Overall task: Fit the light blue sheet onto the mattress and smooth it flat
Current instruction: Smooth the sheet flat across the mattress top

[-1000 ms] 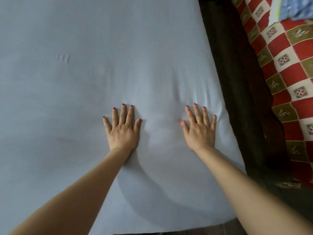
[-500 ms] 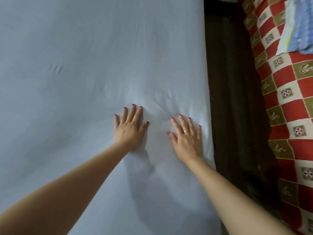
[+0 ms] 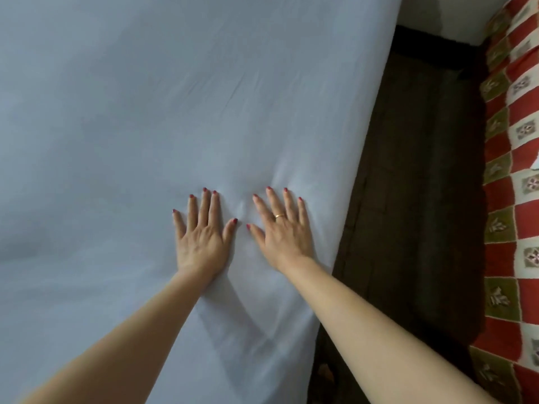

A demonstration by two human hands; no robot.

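The light blue sheet (image 3: 145, 126) covers the mattress and fills most of the head view. Faint creases run across it beyond my fingers. My left hand (image 3: 201, 234) lies flat on the sheet, palm down, fingers straight and spread. My right hand (image 3: 283, 231), with a gold ring, presses flat beside it, close to the mattress's right edge. A small pucker of fabric stands between the two thumbs. The mattress itself is hidden under the sheet.
A dark floor strip (image 3: 414, 199) runs along the right side of the bed. Beyond it lies a red, white and olive checked cover (image 3: 513, 176). A pale wall (image 3: 455, 16) shows at the top right.
Both hands have slid forward along the sheet and come closer together, thumbs now almost touching. The view has swung, so the mattress edge runs more diagonally.
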